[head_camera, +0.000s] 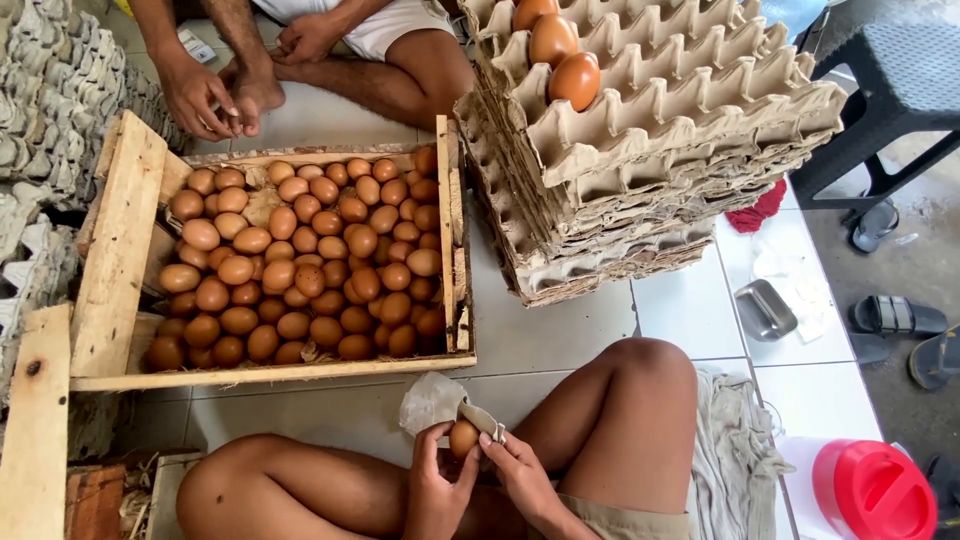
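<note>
Seated on a tiled floor (560, 335), a person's left hand (437, 490) is closed around a brown egg (463, 438) held above the lap, while the right hand (520, 475) presses a grey cloth (435, 400) to it. Just ahead sits a wooden crate (120, 250) of eggs; stacked cardboard trays (650, 150) stand to its right, bare floor between.

Wearer's body: bare arms, bare legs, khaki shorts.

Left hand (432, 487) & right hand (523, 478) both bare, no gloves, rings or watch visible; forearms w/o sleeves. Legs bare from thigh down, knees uncovered. Only clothing seen: shorts (620, 522), khaki/beige, plain fabric, hem edge showing at bottom of frame. Short fingernails, no polish. Feet & upper body out of view.
</note>
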